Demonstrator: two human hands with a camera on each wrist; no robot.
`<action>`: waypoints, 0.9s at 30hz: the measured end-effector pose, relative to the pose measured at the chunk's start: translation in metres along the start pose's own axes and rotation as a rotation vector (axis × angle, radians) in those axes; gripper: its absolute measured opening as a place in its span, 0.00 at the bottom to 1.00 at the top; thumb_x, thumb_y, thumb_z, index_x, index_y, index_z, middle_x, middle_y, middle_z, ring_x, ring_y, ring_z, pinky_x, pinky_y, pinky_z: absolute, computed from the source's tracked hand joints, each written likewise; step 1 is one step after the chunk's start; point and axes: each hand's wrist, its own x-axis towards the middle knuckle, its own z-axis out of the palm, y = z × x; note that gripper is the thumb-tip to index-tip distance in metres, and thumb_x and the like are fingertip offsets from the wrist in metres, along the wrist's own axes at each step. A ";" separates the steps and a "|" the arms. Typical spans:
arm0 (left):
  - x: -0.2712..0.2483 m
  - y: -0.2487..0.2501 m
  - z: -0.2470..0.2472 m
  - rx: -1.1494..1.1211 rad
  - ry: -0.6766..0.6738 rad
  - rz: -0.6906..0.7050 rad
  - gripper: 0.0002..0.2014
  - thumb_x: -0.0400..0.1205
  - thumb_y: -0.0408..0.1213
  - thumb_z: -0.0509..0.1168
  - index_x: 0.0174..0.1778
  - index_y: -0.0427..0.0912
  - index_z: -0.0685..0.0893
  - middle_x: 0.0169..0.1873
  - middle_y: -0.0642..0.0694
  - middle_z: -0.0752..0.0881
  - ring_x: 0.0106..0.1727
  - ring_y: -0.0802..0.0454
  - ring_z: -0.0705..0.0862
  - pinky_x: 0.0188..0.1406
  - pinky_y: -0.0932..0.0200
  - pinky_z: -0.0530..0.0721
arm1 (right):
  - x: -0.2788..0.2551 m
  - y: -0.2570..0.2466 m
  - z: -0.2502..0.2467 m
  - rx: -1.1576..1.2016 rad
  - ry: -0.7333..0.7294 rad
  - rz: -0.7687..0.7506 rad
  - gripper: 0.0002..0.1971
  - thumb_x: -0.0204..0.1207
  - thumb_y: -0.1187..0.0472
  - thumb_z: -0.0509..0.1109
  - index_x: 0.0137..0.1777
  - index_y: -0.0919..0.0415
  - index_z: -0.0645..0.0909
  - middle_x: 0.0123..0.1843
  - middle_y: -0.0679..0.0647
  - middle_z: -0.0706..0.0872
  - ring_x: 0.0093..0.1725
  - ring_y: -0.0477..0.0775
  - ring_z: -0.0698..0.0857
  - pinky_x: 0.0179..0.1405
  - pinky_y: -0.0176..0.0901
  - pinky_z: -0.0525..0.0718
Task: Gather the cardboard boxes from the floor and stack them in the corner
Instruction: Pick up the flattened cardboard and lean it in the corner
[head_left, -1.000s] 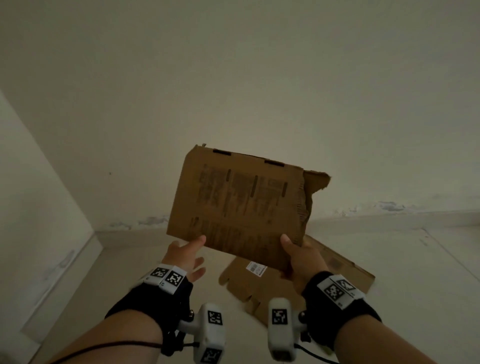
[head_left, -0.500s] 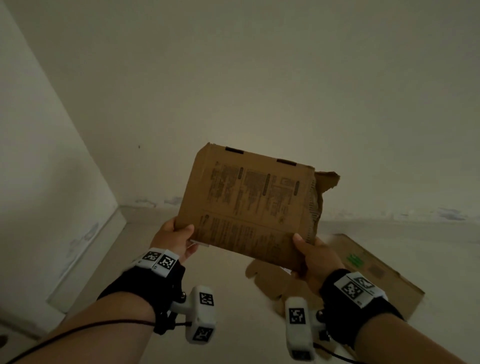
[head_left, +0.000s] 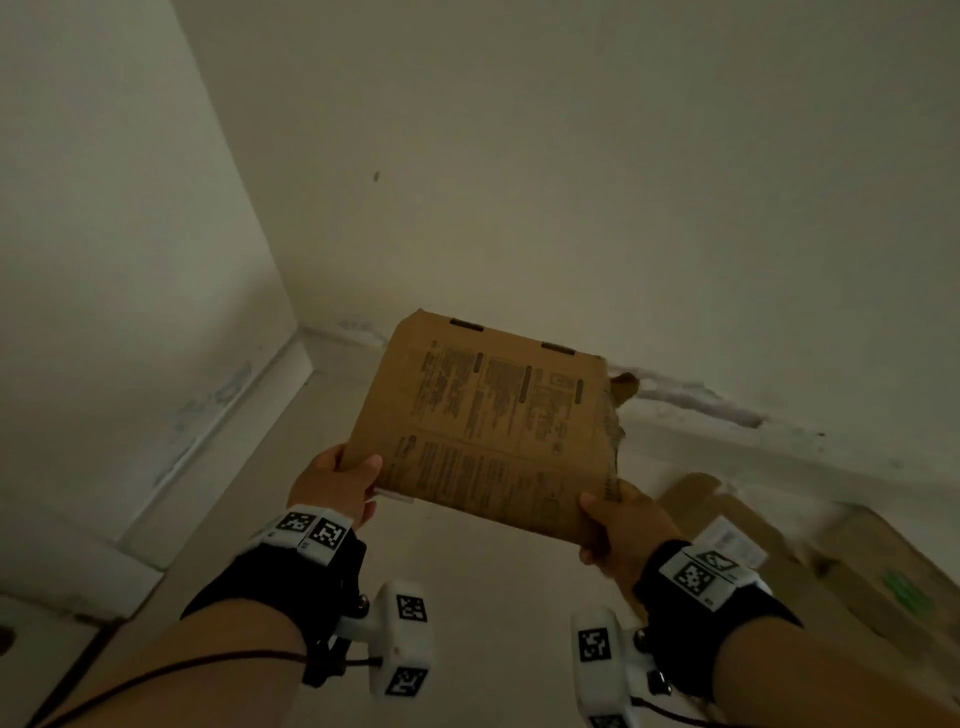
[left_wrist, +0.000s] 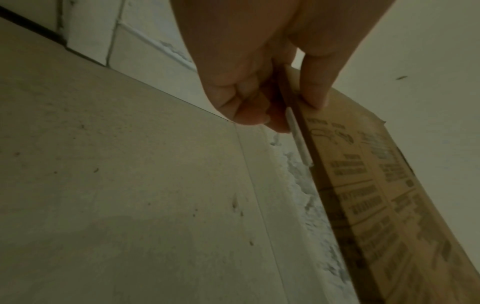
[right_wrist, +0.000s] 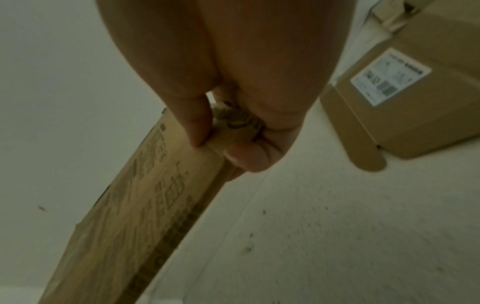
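Observation:
I hold a flattened brown cardboard box (head_left: 493, 426) with dark print, tilted up in front of me above the floor. My left hand (head_left: 337, 480) grips its near left corner, thumb on top. In the left wrist view the left hand (left_wrist: 285, 98) pinches the box edge (left_wrist: 363, 185). My right hand (head_left: 615, 525) grips the near right corner, and the right wrist view shows that hand (right_wrist: 228, 135) curled round the torn edge of the box (right_wrist: 145, 205). More flattened boxes (head_left: 779, 561) lie on the floor at the right, one with a white label (right_wrist: 389, 76).
The room corner (head_left: 304, 332) lies ahead to the left, where the two pale walls meet above a skirting (head_left: 218, 436). The floor (head_left: 493, 597) is pale tile. A cable (head_left: 171, 670) runs along my left forearm.
The view has swung left and the corner now shows ahead. My left hand closed onto the box's left corner, and the box came lower and more to the middle.

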 end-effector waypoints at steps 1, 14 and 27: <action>0.011 -0.006 -0.008 0.002 0.025 -0.015 0.18 0.80 0.33 0.62 0.68 0.38 0.77 0.50 0.39 0.81 0.34 0.49 0.78 0.32 0.59 0.76 | 0.010 0.008 0.012 -0.001 -0.013 0.019 0.11 0.81 0.68 0.61 0.63 0.63 0.72 0.50 0.65 0.79 0.30 0.60 0.76 0.17 0.39 0.75; 0.066 -0.060 -0.061 -0.048 0.061 -0.241 0.28 0.81 0.25 0.59 0.77 0.44 0.66 0.47 0.39 0.81 0.44 0.46 0.81 0.37 0.58 0.76 | 0.095 0.067 0.110 -0.071 0.016 0.186 0.18 0.81 0.64 0.62 0.70 0.61 0.68 0.58 0.65 0.78 0.34 0.62 0.77 0.27 0.48 0.77; 0.090 -0.066 -0.068 -0.016 0.019 -0.296 0.20 0.81 0.29 0.59 0.70 0.41 0.75 0.37 0.48 0.80 0.38 0.53 0.79 0.34 0.60 0.74 | 0.125 0.080 0.126 -0.548 0.000 0.273 0.23 0.79 0.52 0.64 0.66 0.70 0.77 0.64 0.68 0.84 0.58 0.66 0.86 0.57 0.52 0.87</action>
